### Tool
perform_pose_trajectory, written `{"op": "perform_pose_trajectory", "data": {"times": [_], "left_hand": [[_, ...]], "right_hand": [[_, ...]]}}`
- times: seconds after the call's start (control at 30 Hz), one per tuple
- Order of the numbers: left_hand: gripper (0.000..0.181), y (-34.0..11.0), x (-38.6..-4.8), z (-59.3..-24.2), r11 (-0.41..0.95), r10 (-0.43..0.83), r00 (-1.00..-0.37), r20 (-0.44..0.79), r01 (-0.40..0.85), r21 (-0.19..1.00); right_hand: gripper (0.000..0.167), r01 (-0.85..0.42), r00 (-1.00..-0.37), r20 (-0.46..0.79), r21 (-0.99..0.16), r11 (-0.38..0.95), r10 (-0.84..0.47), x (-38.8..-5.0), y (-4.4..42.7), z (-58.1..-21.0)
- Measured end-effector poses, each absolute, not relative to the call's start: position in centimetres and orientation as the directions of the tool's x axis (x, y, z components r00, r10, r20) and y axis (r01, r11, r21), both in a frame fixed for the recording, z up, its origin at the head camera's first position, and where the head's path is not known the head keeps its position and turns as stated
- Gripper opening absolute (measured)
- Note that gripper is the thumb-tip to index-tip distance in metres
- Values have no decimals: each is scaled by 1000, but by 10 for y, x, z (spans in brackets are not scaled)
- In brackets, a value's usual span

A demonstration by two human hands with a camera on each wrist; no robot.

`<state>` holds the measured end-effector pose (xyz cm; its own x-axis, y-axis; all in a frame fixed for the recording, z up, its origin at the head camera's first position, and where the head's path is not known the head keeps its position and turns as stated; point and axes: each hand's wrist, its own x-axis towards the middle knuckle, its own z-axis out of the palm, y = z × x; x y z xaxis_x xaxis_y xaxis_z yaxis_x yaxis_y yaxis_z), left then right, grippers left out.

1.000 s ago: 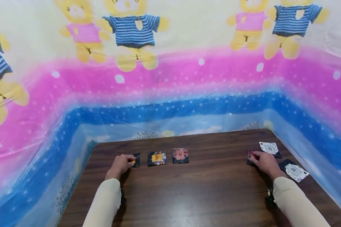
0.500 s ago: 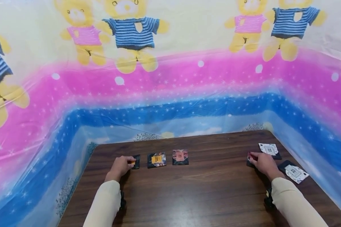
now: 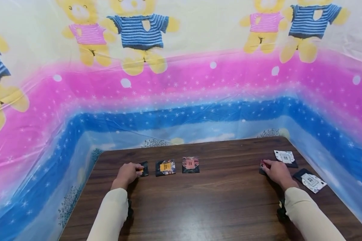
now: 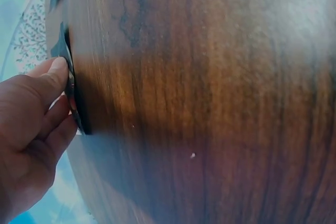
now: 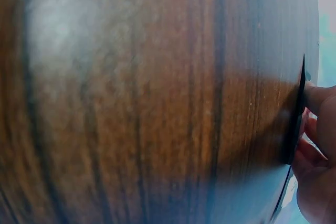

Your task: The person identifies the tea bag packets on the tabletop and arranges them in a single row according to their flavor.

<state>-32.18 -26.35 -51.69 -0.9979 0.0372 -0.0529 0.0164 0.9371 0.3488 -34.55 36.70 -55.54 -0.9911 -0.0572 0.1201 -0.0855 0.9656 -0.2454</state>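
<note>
At the table's left end my left hand (image 3: 128, 173) pinches a flat black packet with a yellow label (image 3: 144, 169). Thumb and fingers cover most of it; in the left wrist view that packet (image 4: 71, 85) appears edge-on at the fingertips. Far to the right, my right hand (image 3: 279, 173) pinches a dark packet with a red patch (image 3: 262, 166), its lower part near the tabletop. The right wrist view has this packet (image 5: 297, 116) as a thin dark edge beside the fingers. How firmly each packet rests on the wood is hard to tell.
Between the hands lie a yellow-labelled packet (image 3: 166, 167) and a red-labelled packet (image 3: 190, 164). Two white-and-black packets (image 3: 285, 157) (image 3: 312, 180) lie right of my right hand. The brown wooden table (image 3: 196, 204) meets a bear-print curtain (image 3: 181, 117) along its back and sides.
My right hand has slid slightly left with its packet, away from the white-and-black ones. The left hand and the middle packets stay in place.
</note>
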Motion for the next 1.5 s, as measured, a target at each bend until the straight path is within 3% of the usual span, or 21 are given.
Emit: {"op": "perform_pose_trajectory", "data": {"times": [0.47,1.5], "left_hand": [[34,-265,-321,-520,924,-2,-998,-60,-25,382],[32,-258,-325,-519,942,30,-998,-48,12,335]], "right_hand": [[46,-81,-993,106,-273,959,-54,-346,356,-552],[44,-128,-988,126,-317,940,-93,-356,301,-553]]}}
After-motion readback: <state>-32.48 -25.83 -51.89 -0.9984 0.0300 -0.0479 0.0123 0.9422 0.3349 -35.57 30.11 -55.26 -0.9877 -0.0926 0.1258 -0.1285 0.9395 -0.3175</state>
